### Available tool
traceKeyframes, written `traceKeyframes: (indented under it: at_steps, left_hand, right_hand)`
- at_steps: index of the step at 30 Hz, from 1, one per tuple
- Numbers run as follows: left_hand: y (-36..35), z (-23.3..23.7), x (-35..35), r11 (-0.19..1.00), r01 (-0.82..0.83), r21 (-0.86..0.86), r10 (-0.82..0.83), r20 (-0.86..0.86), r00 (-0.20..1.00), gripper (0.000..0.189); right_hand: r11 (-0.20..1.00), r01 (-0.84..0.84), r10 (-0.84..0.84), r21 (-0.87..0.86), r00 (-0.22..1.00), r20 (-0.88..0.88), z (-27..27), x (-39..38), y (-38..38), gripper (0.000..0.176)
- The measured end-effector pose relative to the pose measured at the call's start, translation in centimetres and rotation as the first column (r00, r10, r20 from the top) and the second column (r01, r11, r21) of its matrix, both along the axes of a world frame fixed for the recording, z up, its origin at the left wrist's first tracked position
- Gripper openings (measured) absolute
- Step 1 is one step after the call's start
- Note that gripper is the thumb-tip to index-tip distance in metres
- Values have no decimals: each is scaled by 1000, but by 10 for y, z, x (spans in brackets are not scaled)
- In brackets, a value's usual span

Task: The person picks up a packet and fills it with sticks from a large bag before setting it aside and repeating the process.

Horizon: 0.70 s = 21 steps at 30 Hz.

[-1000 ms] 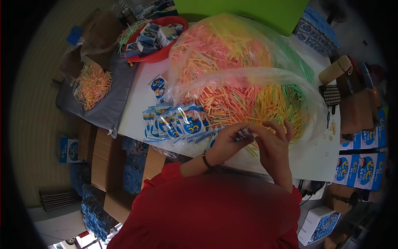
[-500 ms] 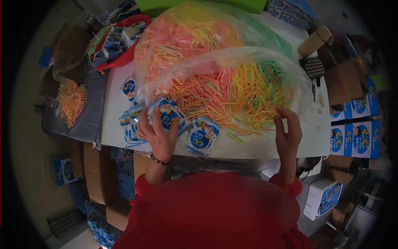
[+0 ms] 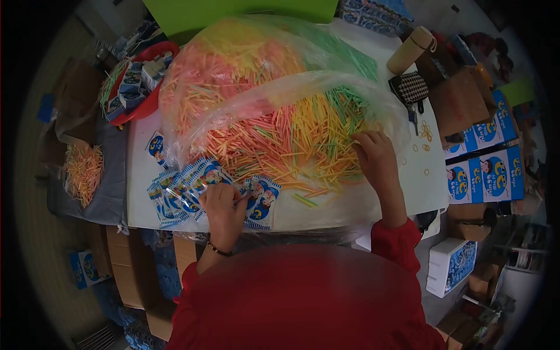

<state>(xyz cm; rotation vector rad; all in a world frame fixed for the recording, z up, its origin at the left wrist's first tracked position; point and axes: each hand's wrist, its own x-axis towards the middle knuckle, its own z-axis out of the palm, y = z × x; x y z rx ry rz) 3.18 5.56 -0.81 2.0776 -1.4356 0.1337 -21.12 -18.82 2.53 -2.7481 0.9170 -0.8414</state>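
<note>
My left hand (image 3: 223, 213) has its fingers curled in, thumb and fingertips at the left edge of a blue-and-white printed packet (image 3: 262, 204), which it seems to pinch. Beside it, more such packets (image 3: 181, 189) lie overlapped near the table's front left. My right hand (image 3: 378, 163) is at the right side of a large heap of thin coloured sticks (image 3: 280, 131). Its fingers are bent, with the thumb apart and the fingertips over the yellow and green sticks. No stick shows clearly in that hand. A clear plastic bag (image 3: 262, 96) lies around and partly over the heap.
A red basin (image 3: 153, 106) with packets stands at the back left. On the right of the white table (image 3: 326, 216) are a tan bottle (image 3: 410, 51), a checked pouch (image 3: 409, 87) and rubber bands (image 3: 426, 132). Printed boxes (image 3: 496, 175) sit beyond the right edge.
My left hand has moved from above the packets down to the single packet, its fingers curling. My right hand has moved left and up towards the sticks. The whole view has shifted.
</note>
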Motion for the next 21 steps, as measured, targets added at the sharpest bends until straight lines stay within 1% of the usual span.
traceKeyframes:
  at_steps: [1, 2, 3, 4, 5, 6, 7, 8, 9, 11, 12, 13, 14, 15, 16, 17, 18, 19, 20, 21]
  left_hand:
    - [-1, 2, 1, 997, 53, -63, -57, -59, 997, 22]
    - [-2, 4, 1, 986, 105, -128, -120, -112, 986, 20]
    - [-2, 5, 1, 985, 111, -132, -125, -107, 986, 20]
    - [-2, 5, 1, 985, 70, -161, -113, -278, 954, 20]
    - [-1, 6, 1, 983, 26, -182, -105, -441, 891, 20]
    - [-2, 8, 0, 981, 30, -189, -112, -435, 894, 20]
    - [-3, 12, -3, 946, -59, -319, -202, -720, 664, 22]
    - [-4, 16, -5, 897, -187, -400, -322, -883, 342, 26]
    - [-3, 21, -3, 895, -183, -407, -330, -879, 344, 26]
    - [1, 27, 0, 910, -187, -371, -367, -929, 56, 28]
    - [3, 25, 3, 910, -184, -373, -369, -928, 53, 28]
    - [6, 22, 5, 921, -188, -341, -361, -929, -84, 30]
    - [7, 20, 7, 933, -189, -307, -345, -913, -219, 32]
    - [6, 20, 7, 933, -190, -305, -344, -912, -222, 32]
    - [4, 19, 5, 936, -147, -320, -349, -897, -272, 32]
    - [3, 18, 3, 937, -105, -334, -350, -880, -321, 32]
    - [0, 13, -1, 938, -109, -330, -347, -880, -324, 32]
    - [-5, 3, -5, 944, -72, -321, -327, -895, -304, 32]
    - [-11, -7, -9, 949, -31, -313, -309, -908, -283, 32]
    - [-18, -9, -13, 959, 31, -282, -268, -935, -232, 32]
  right_hand:
    - [1000, -1, 1, 4, 999, 52, -1, 6, -5, 20]
    - [1000, 2, -2, 0, 998, 56, -3, 12, -10, 20]
    - [998, 32, -37, 59, 995, 92, -5, 20, -14, 22]
    - [991, 58, -73, 118, 989, 128, -7, 27, -17, 25]
    - [992, 60, -75, 111, 988, 135, -8, 34, -19, 25]
    - [987, 80, -100, 139, 985, 141, -8, 41, -20, 25]
    - [981, 99, -124, 166, 981, 146, -8, 46, -22, 25]
    - [982, 101, -126, 158, 980, 151, -9, 48, -23, 25]
    - [980, 113, -137, 164, 980, 145, -9, 49, -25, 28]
    - [978, 129, -152, 166, 979, 135, -10, 45, -28, 30]
    - [990, 82, -85, 111, 996, 25, -8, 38, -30, 36]
    - [998, 28, -22, 62, 996, -90, -8, 31, -31, 42]
    - [998, 31, -25, 62, 995, -92, -7, 22, -28, 42]
    - [999, -33, 36, 20, 978, -203, -2, 14, -20, 48]
    - [995, -104, 94, -14, 945, -314, 1, 10, -14, 54]
    - [994, -107, 98, -10, 943, -319, -1, 9, -10, 54]
    - [991, -120, 133, 62, 954, -268, -2, 10, -5, 55]
    - [982, -133, 159, 133, 964, -212, -4, 11, -1, 56]
    - [983, -129, 155, 133, 965, -211, -5, 14, 0, 56]
    - [979, -164, 187, 121, 958, -216, -7, 19, -2, 53]
